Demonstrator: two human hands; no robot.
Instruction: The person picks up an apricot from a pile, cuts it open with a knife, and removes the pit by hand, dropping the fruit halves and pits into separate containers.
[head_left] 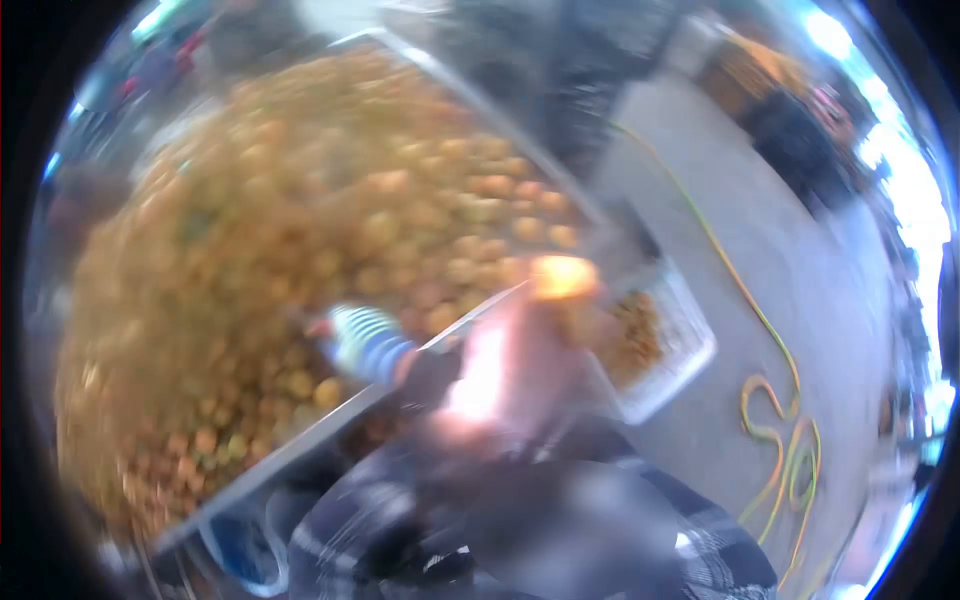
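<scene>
My left hand (365,345), in a glove striped white, green and blue, reaches over the near edge of a large heap of small round yellow-orange fruits (490,190). Its reddish fingertips point into the heap, and blur hides whether they grip a fruit. Closer to the camera, my right hand (535,330) is raised over the metal rim (330,412) of the big bin that holds the heap. Its fingers look closed around a brightly lit yellow-orange thing (565,278), which motion and glare keep me from making out.
A white crate (660,385) with yellow-brown pieces in it stands right of my right hand. A yellow-green hose (740,270) runs in loops over the grey floor (690,300). Dark boxes (800,145) stand at the upper right. A blue bucket (240,550) is at the lower left.
</scene>
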